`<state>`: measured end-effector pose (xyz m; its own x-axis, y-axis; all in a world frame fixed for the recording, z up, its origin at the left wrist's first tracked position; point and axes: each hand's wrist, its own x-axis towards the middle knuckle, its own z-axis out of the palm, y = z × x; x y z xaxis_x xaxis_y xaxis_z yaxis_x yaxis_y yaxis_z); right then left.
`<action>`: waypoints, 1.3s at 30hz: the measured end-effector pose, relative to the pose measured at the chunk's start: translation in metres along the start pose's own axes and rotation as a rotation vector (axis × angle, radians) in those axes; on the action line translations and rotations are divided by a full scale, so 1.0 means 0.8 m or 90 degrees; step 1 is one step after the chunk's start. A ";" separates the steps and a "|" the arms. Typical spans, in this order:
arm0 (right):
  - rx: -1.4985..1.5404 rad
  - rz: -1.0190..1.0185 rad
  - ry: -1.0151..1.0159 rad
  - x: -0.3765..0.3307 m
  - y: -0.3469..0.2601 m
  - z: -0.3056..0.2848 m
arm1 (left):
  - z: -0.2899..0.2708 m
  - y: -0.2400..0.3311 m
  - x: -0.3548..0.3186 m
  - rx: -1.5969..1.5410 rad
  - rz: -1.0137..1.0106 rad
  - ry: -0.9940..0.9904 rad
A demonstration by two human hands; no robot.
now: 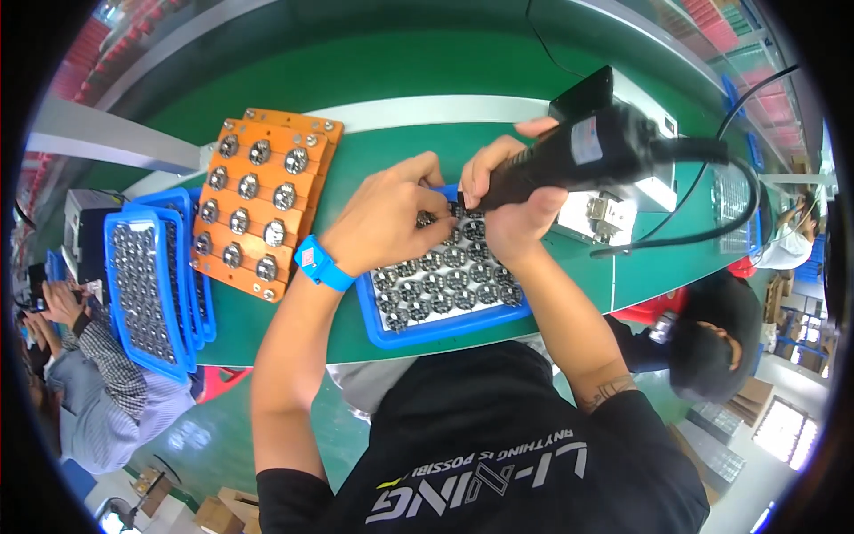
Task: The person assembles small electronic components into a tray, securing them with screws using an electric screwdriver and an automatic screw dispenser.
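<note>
My right hand (511,187) is wrapped round a thick black corded hand tool (578,156), its narrow end pointing down and left toward my left hand. My left hand (391,214), with a blue band on the wrist, has its fingers closed on a small round metal part (427,217), partly hidden by them. The tool's end is close to this part; whether they touch I cannot tell. Under both hands lies a blue tray (418,338) with a white lining, holding rows of similar round dark-and-silver parts (433,283).
Left of the tray, stacked orange plates (267,200) carry round metal parts. Farther left are stacked blue trays (182,356) of parts. A black-and-white box (654,125) and a metal fixture (609,214) stand right, near the tool's looping cable (756,196). Other people sit at both sides.
</note>
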<state>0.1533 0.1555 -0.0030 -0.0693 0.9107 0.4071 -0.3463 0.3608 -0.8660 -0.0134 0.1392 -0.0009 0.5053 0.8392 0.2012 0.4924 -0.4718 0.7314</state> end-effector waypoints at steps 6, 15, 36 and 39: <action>-0.019 -0.001 -0.055 -0.006 -0.011 -0.005 | 0.000 0.001 0.012 -0.032 0.005 -0.036; -0.042 -0.059 0.163 0.013 -0.072 -0.014 | 0.008 0.007 0.005 -0.012 -0.043 0.026; -0.127 -0.162 0.246 -0.007 -0.119 -0.126 | 0.023 0.011 0.003 0.092 0.050 0.116; -0.150 -0.112 0.241 0.001 -0.125 -0.124 | 0.014 0.012 0.001 0.016 0.037 0.119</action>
<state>0.2808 0.1400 0.0554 0.3316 0.8254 0.4568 -0.0976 0.5117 -0.8536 -0.0004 0.1320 -0.0012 0.3942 0.8446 0.3623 0.4849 -0.5260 0.6987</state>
